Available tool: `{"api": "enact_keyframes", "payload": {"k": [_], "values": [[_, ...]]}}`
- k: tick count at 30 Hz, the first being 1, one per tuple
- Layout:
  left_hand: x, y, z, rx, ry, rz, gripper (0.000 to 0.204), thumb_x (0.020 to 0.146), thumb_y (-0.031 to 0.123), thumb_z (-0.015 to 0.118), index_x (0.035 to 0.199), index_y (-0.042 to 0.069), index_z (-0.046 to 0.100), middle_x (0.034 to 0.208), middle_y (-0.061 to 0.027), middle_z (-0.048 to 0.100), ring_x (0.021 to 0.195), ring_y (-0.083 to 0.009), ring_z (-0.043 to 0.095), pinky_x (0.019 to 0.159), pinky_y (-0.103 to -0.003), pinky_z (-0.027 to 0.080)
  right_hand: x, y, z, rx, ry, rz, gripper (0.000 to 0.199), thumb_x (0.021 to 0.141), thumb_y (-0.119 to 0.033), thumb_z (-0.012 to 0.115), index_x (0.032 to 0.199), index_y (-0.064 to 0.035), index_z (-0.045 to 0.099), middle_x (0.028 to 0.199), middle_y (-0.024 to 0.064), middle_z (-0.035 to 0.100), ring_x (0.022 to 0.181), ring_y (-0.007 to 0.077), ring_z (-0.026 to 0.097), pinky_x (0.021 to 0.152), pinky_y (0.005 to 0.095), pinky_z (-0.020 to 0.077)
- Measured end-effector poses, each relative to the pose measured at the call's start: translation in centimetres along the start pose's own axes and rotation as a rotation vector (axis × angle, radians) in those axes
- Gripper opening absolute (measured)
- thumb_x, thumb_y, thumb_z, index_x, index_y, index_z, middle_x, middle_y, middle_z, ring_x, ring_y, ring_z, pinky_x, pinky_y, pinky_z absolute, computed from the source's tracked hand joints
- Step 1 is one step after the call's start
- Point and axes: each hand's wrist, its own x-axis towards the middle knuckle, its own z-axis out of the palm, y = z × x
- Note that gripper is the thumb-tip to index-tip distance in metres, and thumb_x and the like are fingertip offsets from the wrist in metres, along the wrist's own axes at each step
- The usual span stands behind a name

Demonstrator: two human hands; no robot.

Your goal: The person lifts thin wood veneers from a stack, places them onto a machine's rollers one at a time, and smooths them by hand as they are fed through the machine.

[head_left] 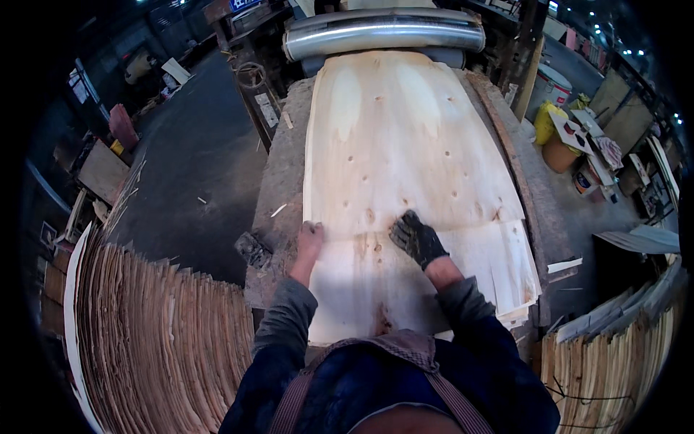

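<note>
A pale wood veneer sheet (405, 145) with several small knots lies in front of me, its far end near a shiny metal roller (387, 37). Its near edge overlaps another pale veneer sheet (347, 289) closer to my body. My left hand (309, 242), bare, is closed at the near left corner of the upper sheet, fingers curled over the edge. In a dark glove, my right hand (418, 239) rests on the veneer by the overlap, fingers stretched out and laid down. A dark crumpled glove (253, 249) lies on the table left of my left hand.
Tall stacks of veneer stand on edge at my left (159, 325) and right (614, 362). A wooden strip (499, 137) runs along the table's right side. Buckets, including a brown bucket (560, 153), stand beyond it. A frame post (256, 101) rises beside the roller.
</note>
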Motion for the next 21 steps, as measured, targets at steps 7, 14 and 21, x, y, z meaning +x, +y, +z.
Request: {"api": "enact_keyframes", "payload": {"k": [7,14,21], "values": [[-1.4,1.6,-0.3,-0.081,0.051,0.088,0.049,0.079,0.038,0.055,0.099,-0.006,0.049,0.1,-0.0289,0.052,0.096,-0.0419,0.049,0.083,-0.044,0.039,7.7,-2.0,-1.7,0.18,-0.415,-0.051,0.024,0.091,-0.018,0.038,0.11,-0.0061,0.047,0.121,0.0181,0.046,0.11,0.0346,0.047,0.095,0.0466,0.0388],[-0.9,1.4,0.0,-0.459,0.021,-0.156,0.049,0.075,0.025,0.062,0.109,-0.008,0.049,0.094,-0.0198,0.059,0.085,-0.0277,0.057,0.073,-0.037,0.045,-4.8,1.9,-0.2,-0.312,-0.162,-0.061,0.035,0.092,-0.011,0.033,0.125,0.0017,0.036,0.125,0.0218,0.042,0.115,0.0344,0.044,0.098,0.0444,0.0366],[2.0,-0.2,-0.8,-0.743,-0.006,-0.226,0.035,0.07,0.011,0.063,0.101,-0.003,0.057,0.088,-0.0103,0.061,0.073,-0.0187,0.056,0.063,-0.032,0.045,-15.8,7.3,-0.3,-0.243,-0.059,0.28,0.03,0.091,-0.019,0.044,0.114,-0.0007,0.045,0.116,0.0221,0.05,0.107,0.0358,0.05,0.093,0.046,0.041]]}}
